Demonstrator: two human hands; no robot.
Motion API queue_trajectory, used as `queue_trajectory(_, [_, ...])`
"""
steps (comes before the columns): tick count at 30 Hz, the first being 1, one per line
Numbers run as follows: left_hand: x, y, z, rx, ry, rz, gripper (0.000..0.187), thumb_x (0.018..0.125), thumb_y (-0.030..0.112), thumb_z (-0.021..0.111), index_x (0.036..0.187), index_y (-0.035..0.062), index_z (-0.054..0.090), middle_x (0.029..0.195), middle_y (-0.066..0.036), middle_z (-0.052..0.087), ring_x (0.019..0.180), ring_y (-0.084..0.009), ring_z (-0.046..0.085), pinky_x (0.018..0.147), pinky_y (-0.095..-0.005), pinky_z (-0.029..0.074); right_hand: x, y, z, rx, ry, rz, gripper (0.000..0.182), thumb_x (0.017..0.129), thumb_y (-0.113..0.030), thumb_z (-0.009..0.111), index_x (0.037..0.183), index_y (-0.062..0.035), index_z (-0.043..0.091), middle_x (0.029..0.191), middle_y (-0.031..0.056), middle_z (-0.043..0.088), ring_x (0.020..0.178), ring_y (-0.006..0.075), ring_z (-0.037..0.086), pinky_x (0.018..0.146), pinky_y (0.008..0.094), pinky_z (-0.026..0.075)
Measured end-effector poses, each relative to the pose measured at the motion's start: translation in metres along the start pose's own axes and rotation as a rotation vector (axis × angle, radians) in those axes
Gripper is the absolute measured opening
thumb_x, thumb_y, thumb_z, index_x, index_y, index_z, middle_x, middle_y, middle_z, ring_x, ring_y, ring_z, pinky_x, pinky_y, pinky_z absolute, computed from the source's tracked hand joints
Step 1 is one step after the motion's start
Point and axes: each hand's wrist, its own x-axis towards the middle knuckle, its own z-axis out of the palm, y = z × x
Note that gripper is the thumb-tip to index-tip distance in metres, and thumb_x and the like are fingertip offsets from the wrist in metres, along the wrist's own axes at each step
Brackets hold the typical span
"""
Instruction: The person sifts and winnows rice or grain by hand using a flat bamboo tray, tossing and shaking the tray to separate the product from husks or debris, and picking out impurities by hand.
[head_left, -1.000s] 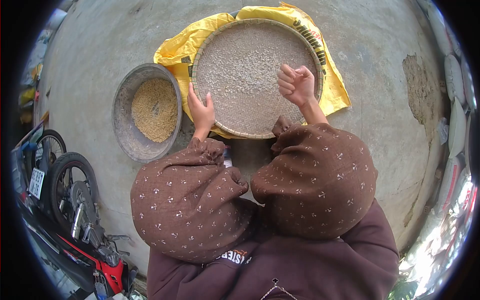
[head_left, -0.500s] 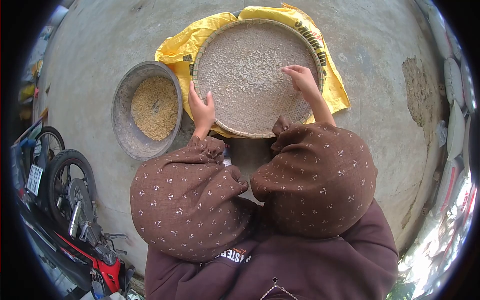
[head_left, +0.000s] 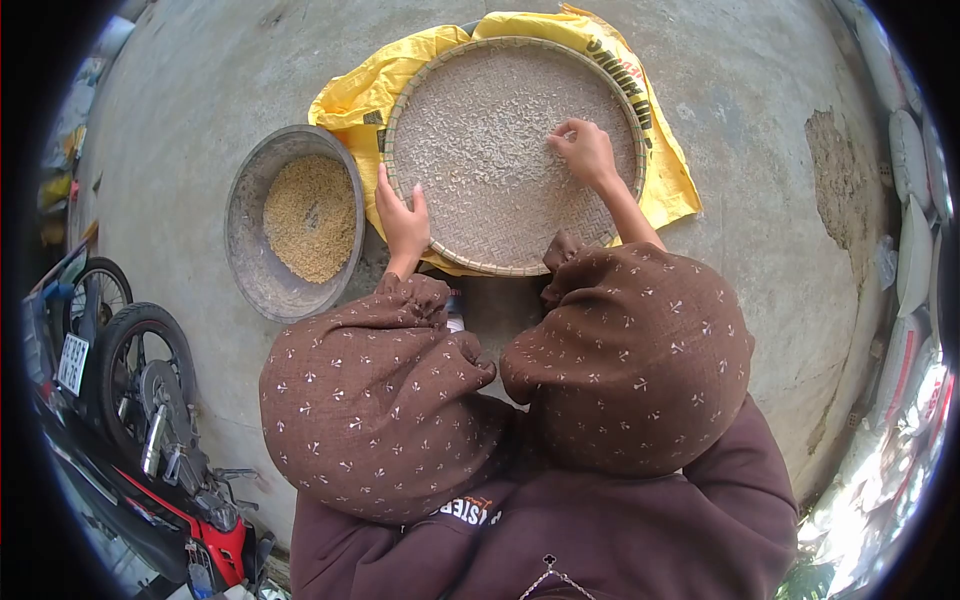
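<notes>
A round woven winnowing tray (head_left: 500, 235) lies before me with pale grains (head_left: 490, 135) scattered over its middle and far part. My left hand (head_left: 403, 225) grips the tray's near left rim, thumb on the inner side and fingers along the outside. Over the right part of the grains, my right hand (head_left: 585, 152) is bent down with its fingertips pinched together. Whatever may be between those fingertips is too small to make out. Under the tray a yellow printed sack (head_left: 340, 100) spreads out past its edges.
Left of the tray stands a grey basin (head_left: 245, 255) holding yellowish grain (head_left: 310, 215). A red and black motorbike (head_left: 215, 540) is at the lower left. Stacked white sacks (head_left: 908, 165) line the right side. The concrete floor (head_left: 745, 130) has a broken patch on the right.
My right hand has moved a little left and its fingers have tipped down toward the grains. My left hand stays on the rim.
</notes>
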Motion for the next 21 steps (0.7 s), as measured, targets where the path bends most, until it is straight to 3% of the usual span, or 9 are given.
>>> queue_trajectory(3, [0.000, -0.002, 0.000, -0.002, 0.005, 0.020, 0.067, 0.091, 0.017, 0.059, 0.146, 0.0002, 0.024, 0.135, -0.024, 0.042, 0.127, -0.0385, 0.041, 0.107, -0.0455, 0.032, 0.001, 0.002, -0.013, 0.221, -0.084, 0.133, 0.026, 0.083, -0.027, 0.074, 0.093, -0.0029, 0.069, 0.065, 0.0061, 0.062, 0.061, 0.0155, 0.060, 0.058, 0.0314, 0.047])
queue_trajectory(6, [0.000, -0.004, 0.002, 0.004, 0.015, 0.022, 0.067, 0.091, 0.017, 0.059, 0.146, 0.0002, 0.025, 0.135, -0.024, 0.042, 0.127, -0.0386, 0.041, 0.107, -0.0456, 0.032, -0.009, 0.005, -0.031, 1.197, -0.372, 0.410, 0.016, 0.090, -0.019, 0.065, 0.088, -0.0031, 0.063, 0.053, -0.0064, 0.036, 0.044, 0.0044, 0.029, 0.041, 0.0207, 0.019])
queue_trajectory(7, [0.001, -0.005, 0.002, 0.003, 0.017, 0.019, 0.067, 0.091, 0.017, 0.059, 0.146, 0.0002, 0.025, 0.135, -0.024, 0.042, 0.127, -0.0386, 0.041, 0.107, -0.0456, 0.032, -0.012, 0.008, -0.031, 1.194, -0.374, 0.410, 0.016, 0.090, -0.019, 0.065, 0.088, -0.0031, 0.063, 0.053, -0.0064, 0.036, 0.044, 0.0044, 0.029, 0.041, 0.0207, 0.019])
queue_trajectory(9, [0.000, -0.004, 0.003, 0.014, 0.037, 0.034, 0.067, 0.090, 0.017, 0.059, 0.146, 0.0000, 0.025, 0.135, -0.024, 0.042, 0.127, -0.0390, 0.040, 0.108, -0.0456, 0.032, -0.020, 0.013, -0.031, 1.848, -0.508, 0.371, 0.014, 0.090, -0.016, 0.057, 0.080, -0.0078, 0.054, 0.055, -0.0064, 0.032, 0.043, 0.0058, 0.027, 0.040, 0.0221, 0.021])
queue_trajectory(13, [0.000, -0.002, 0.001, 0.004, 0.022, 0.018, 0.068, 0.090, 0.017, 0.059, 0.146, -0.0001, 0.025, 0.135, -0.025, 0.042, 0.127, -0.0394, 0.040, 0.108, -0.0455, 0.032, -0.028, 0.007, -0.021, 2.193, -0.843, 0.208, 0.010, 0.086, -0.015, 0.047, 0.077, -0.0096, 0.045, 0.057, -0.0058, 0.032, 0.043, 0.0065, 0.025, 0.040, 0.0223, 0.021])
queue_trajectory(15, [0.000, -0.001, 0.001, 0.009, 0.014, 0.009, 0.068, 0.090, 0.017, 0.059, 0.146, -0.0001, 0.025, 0.135, -0.025, 0.042, 0.127, -0.0394, 0.041, 0.108, -0.0453, 0.032, -0.026, 0.006, -0.023, 2.149, -0.844, 0.252, 0.012, 0.088, -0.016, 0.045, 0.080, -0.0079, 0.049, 0.057, -0.0051, 0.033, 0.043, 0.0066, 0.026, 0.039, 0.0226, 0.022])
queue_trajectory(17, [0.000, -0.001, 0.002, 0.015, 0.026, 0.025, 0.068, 0.090, 0.017, 0.059, 0.146, -0.0002, 0.025, 0.135, -0.025, 0.042, 0.127, -0.0393, 0.041, 0.107, -0.0453, 0.032, -0.019, 0.002, -0.027, 1.536, -0.633, 0.449, 0.014, 0.089, -0.015, 0.044, 0.087, -0.0052, 0.054, 0.056, -0.0044, 0.033, 0.044, 0.0060, 0.027, 0.039, 0.0228, 0.022])
queue_trajectory(19, [0.001, -0.004, 0.001, 0.024, 0.034, 0.041, 0.067, 0.090, 0.017, 0.059, 0.145, -0.0003, 0.025, 0.134, -0.025, 0.043, 0.126, -0.0392, 0.041, 0.107, -0.0452, 0.032, -0.011, 0.014, -0.025, 1.364, -0.642, 0.368, 0.019, 0.092, -0.014, 0.047, 0.094, -0.0020, 0.062, 0.058, -0.0030, 0.043, 0.047, 0.0081, 0.036, 0.043, 0.0240, 0.031])
queue_trajectory(21, [0.001, -0.004, 0.002, 0.015, 0.039, 0.052, 0.067, 0.090, 0.017, 0.059, 0.145, -0.0005, 0.025, 0.134, -0.024, 0.043, 0.126, -0.0388, 0.041, 0.107, -0.0452, 0.032, -0.010, 0.012, -0.025, 0.582, -0.264, 0.121, 0.022, 0.092, -0.014, 0.052, 0.098, -0.0015, 0.068, 0.064, -0.0025, 0.054, 0.056, 0.0113, 0.048, 0.053, 0.0258, 0.039])
